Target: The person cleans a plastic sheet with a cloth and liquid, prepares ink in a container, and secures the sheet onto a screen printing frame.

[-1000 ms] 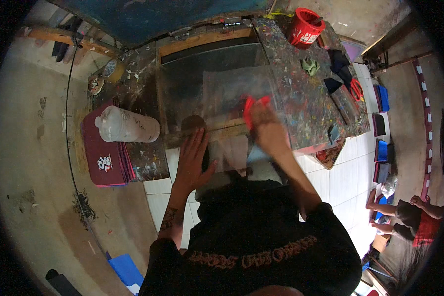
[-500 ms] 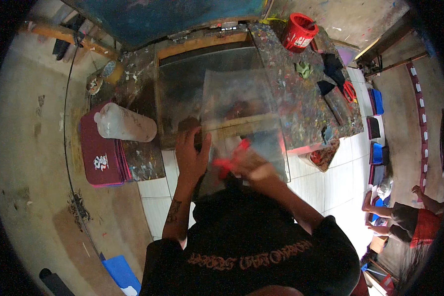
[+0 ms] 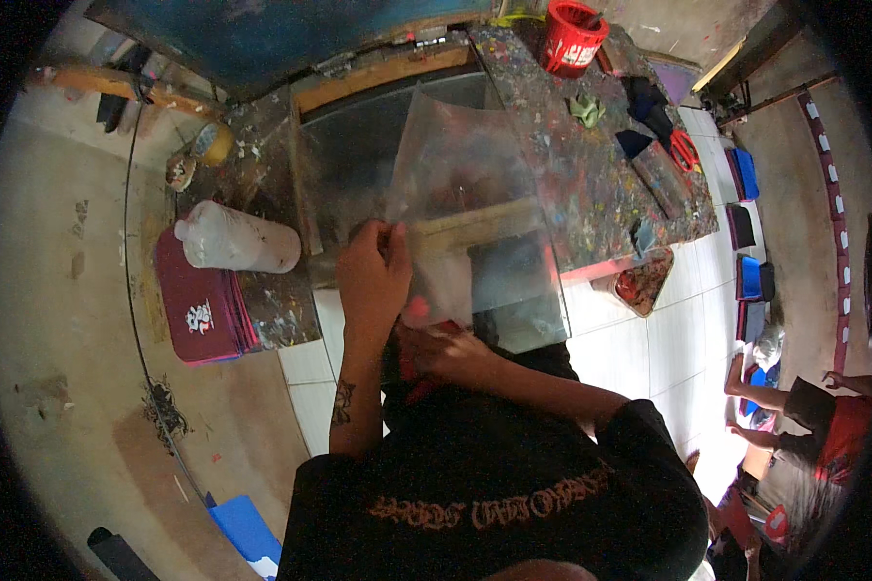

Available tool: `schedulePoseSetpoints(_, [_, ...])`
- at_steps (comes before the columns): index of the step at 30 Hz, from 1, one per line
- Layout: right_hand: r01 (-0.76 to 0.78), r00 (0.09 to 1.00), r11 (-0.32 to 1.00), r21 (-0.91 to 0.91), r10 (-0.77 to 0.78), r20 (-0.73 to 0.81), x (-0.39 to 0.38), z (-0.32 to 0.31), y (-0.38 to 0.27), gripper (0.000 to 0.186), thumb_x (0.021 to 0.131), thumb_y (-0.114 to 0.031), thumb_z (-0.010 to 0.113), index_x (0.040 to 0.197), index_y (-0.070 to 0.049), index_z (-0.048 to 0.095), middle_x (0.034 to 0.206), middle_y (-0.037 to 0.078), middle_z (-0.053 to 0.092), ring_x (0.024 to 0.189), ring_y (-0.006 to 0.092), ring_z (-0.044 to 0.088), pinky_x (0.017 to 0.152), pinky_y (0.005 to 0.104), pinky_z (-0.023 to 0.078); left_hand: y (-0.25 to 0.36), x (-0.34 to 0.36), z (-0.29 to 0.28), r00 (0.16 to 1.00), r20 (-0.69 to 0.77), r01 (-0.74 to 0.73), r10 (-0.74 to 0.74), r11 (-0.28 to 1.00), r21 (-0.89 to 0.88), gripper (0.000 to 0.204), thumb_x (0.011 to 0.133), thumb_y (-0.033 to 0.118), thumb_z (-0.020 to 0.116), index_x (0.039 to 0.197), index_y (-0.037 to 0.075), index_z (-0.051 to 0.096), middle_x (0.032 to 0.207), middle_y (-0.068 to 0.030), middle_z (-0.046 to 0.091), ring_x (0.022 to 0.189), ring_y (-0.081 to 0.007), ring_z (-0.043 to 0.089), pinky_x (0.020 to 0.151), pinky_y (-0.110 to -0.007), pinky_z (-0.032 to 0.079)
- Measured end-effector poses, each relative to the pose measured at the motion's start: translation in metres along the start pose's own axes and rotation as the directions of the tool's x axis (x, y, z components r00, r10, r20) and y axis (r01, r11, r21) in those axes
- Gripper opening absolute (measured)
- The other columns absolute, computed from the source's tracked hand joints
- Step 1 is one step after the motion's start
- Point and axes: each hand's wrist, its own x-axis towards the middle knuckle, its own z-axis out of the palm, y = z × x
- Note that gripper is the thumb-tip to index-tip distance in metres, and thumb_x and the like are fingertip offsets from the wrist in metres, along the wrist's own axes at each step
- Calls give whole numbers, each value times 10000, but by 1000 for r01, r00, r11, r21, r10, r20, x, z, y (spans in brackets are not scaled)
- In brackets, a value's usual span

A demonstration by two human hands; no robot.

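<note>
A clear plastic sheet (image 3: 465, 145) lies slanted over the glass-topped middle of the worktable. My left hand (image 3: 366, 281) is closed at the sheet's left edge, its thumb and fingertips pinching it. Low down by the sheet's near end, close to my body, my right hand (image 3: 455, 358) is curled around a red thing (image 3: 446, 327). Parts of that red thing show beside and below the fingers, but its kind is hidden by the hand and blur. The two hands are apart, the left one farther from me.
A whitish plastic bottle (image 3: 240, 238) lies at left beside stacked maroon pieces (image 3: 194, 305). On the paint-spattered table's right stand a red bucket (image 3: 574, 39), dark cloth scraps (image 3: 646, 105) and red-handled scissors (image 3: 684, 150). Another person (image 3: 809, 426) is at the far right.
My right hand has moved left and toward my body with the red thing. My left hand's fingers, spread before, have closed on the sheet's edge. The view has shifted slightly.
</note>
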Motion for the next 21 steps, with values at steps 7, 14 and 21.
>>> schedulePoseSetpoints(7, [-581,789,808,-95,531,-308,18,-69,26,615,820,-92,637,1426,-55,534,1408,188,573,1336,355,512,1147,435,397,40,-1,-26,997,1,79,-79,996,-30,276,1007,233,585,932,-30,626,814,-210,683,742,-390,667,694,-464,493])
schedulePoseSetpoints(14, [-476,855,879,-24,456,-245,23,-79,31,645,794,-56,673,1423,-39,533,1434,180,561,1325,343,528,1098,401,440,37,-4,-20,995,14,100,-101,992,74,272,1013,238,570,927,-17,612,841,-224,676,777,-422,661,695,-502,483])
schedulePoseSetpoints(21, [-12,794,-43,999,607,35,55,-55,44,425,977,-54,574,1399,-36,538,1417,122,577,1232,231,591,1043,354,481,33,-6,-12,998,-7,65,-64,979,191,256,1038,216,503,981,-17,593,882,-269,664,847,-468,647,732,-535,474])
